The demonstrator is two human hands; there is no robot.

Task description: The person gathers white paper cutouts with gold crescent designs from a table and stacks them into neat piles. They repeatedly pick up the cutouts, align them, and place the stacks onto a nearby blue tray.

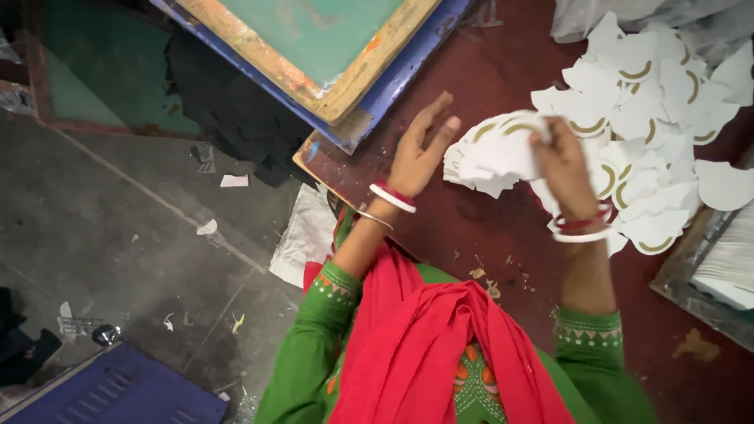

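A fanned stack of white paper cut-outs with curved gold arcs point(496, 153) is held above the dark red table point(487, 235), and everything else lies around that stack. The right hand point(565, 165) has its grip clamped on the stack's right edge, the fingers wrapped over the sheets so that the part under them is hidden. The left hand point(420, 149) is just left of the stack with its grip apart, fingers spread and raised; whether the fingertips touch the paper cannot be told. Right of the stack and beyond it, a loose heap of the same white cut-outs point(652, 118) spreads over the table, partly covered by the right hand and wrist. Further right of the stack, a pile of white sheets in a metal tray point(726, 275) is cut off by the picture's edge. Up and left of the stack, a wooden-framed screen with a green mesh point(314, 39) rests on a blue board point(393, 82), its top out of view. Left of the stack, beyond the table's edge, lies the grey concrete floor point(118, 220), littered with small scraps too small to make out.
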